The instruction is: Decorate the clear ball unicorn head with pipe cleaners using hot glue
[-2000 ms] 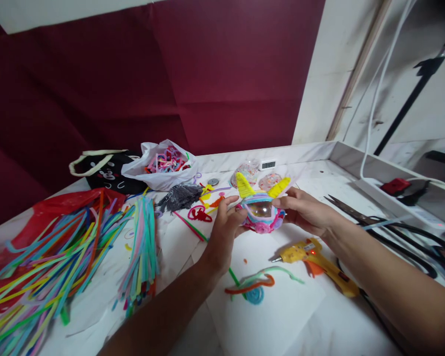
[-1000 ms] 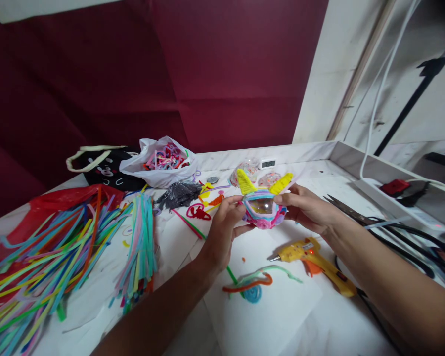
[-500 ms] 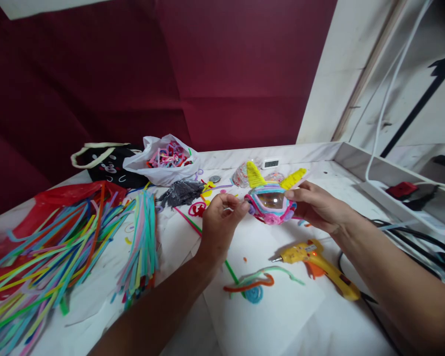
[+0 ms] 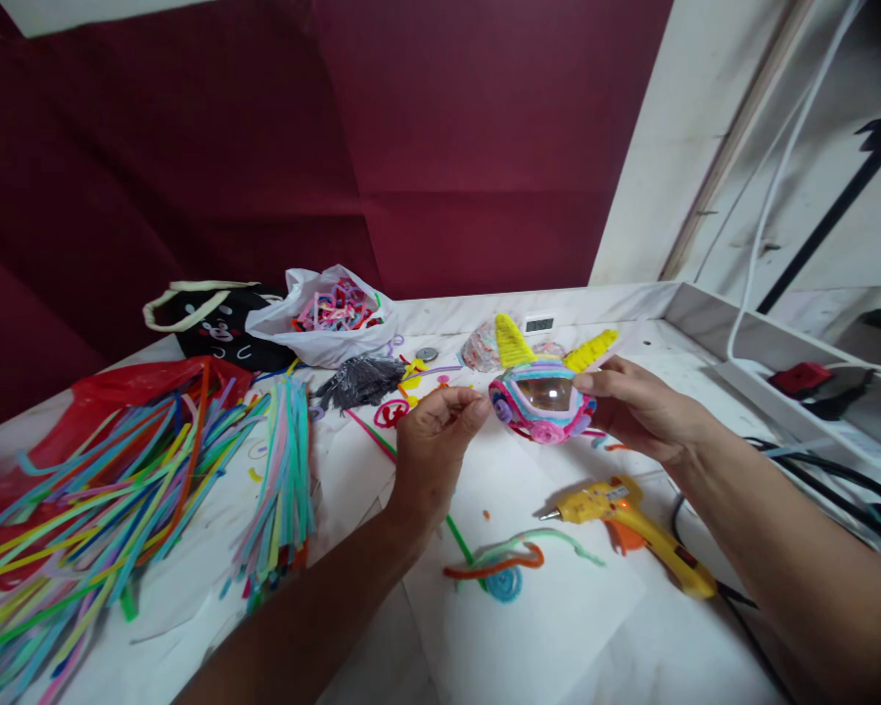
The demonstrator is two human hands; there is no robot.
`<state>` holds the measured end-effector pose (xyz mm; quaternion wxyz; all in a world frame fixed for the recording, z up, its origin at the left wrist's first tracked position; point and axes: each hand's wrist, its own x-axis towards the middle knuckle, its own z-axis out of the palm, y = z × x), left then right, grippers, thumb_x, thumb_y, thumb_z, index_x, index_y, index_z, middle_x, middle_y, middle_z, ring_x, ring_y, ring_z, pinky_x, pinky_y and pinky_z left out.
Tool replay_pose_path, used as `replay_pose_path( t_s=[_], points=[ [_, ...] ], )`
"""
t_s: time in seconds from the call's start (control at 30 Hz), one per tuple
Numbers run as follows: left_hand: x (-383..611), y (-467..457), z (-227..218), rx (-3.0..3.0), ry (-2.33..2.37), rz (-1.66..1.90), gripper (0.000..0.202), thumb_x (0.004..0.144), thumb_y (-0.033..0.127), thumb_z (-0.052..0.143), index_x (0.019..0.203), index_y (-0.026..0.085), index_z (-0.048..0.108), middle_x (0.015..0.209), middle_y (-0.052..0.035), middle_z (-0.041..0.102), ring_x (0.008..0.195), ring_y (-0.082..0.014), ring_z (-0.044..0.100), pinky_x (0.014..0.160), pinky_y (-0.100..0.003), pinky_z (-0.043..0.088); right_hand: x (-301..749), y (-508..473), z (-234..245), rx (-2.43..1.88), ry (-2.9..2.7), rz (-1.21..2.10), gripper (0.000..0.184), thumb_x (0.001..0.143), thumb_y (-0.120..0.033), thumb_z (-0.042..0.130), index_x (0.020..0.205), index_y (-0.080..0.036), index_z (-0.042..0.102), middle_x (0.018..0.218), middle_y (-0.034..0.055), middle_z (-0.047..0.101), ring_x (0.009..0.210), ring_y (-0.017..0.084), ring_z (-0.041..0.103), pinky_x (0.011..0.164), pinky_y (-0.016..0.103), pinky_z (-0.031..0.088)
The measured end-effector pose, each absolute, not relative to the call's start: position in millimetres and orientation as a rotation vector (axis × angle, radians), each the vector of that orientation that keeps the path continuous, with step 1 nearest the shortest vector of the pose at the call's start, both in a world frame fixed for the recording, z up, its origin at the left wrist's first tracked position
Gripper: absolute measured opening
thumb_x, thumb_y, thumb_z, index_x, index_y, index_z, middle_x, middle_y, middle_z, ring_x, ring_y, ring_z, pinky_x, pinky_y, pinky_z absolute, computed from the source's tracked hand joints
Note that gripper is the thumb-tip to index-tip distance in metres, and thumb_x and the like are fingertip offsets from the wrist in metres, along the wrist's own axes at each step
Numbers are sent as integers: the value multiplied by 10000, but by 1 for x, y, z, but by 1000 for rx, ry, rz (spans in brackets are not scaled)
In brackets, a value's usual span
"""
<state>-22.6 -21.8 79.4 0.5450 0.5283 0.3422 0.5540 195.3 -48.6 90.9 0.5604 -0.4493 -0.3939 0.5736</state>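
My right hand [image 4: 642, 411] grips a small pipe-cleaner craft [image 4: 543, 397], a clear dome ringed with pink, blue and purple coils and topped by two yellow horns, lifted a little above the table. Just left of the craft, my left hand [image 4: 433, 441] is off it, with thumb and fingers pinched together; whether anything is between them is too small to see. Below the hands lie a yellow glue gun [image 4: 631, 529] and a coiled blue, orange and green pipe-cleaner piece [image 4: 503, 568] on white paper [image 4: 529, 627].
A big spread of coloured pipe cleaners [image 4: 117, 499] on a red bag covers the left. A black tote [image 4: 212, 323], a white bag of scraps [image 4: 330, 313] and a grey tassel [image 4: 359, 380] sit behind. Black cables [image 4: 837, 480] and a power strip [image 4: 814, 411] run along the right.
My left hand let go of the craft and closed into a pinch. My right hand lifted the craft slightly up and to the right.
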Motion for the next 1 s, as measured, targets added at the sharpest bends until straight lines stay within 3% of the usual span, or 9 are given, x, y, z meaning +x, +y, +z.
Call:
replay_pose_path(
  t_s=[0.23,0.53,0.83,1.0],
  points=[
    [-23,-22,79,1258,795,1312,111,723,251,743,802,181,711,750,26,680,709,-69,583,690,-172,451,196,-49,92,-1052,-932,1346,376,598,-259,820,913,-237,614,791,-27,641,642,140,586,639,315,522],
    [-24,-19,80,1339,845,1321,122,779,285,671,808,177,720,730,11,680,700,-91,581,696,-202,464,201,-48,92,-1047,-938,1319,310,609,-263,813,861,-232,636,737,-25,635,610,146,578,593,312,529],
    [-25,-22,83,1308,933,1320,144,648,263,787,743,165,742,714,-5,705,667,-102,607,661,-214,485,203,-50,95,-1058,-950,1321,275,637,-281,797,850,-236,628,709,-23,645,585,158,579,616,340,528],
    [-25,-22,84,1316,944,1317,157,631,259,799,733,158,736,675,2,685,615,-88,577,606,-201,467,202,-49,93,-1065,-945,1313,347,634,-266,784,936,-240,614,840,-5,687,628,167,596,643,351,528]
  ],
)
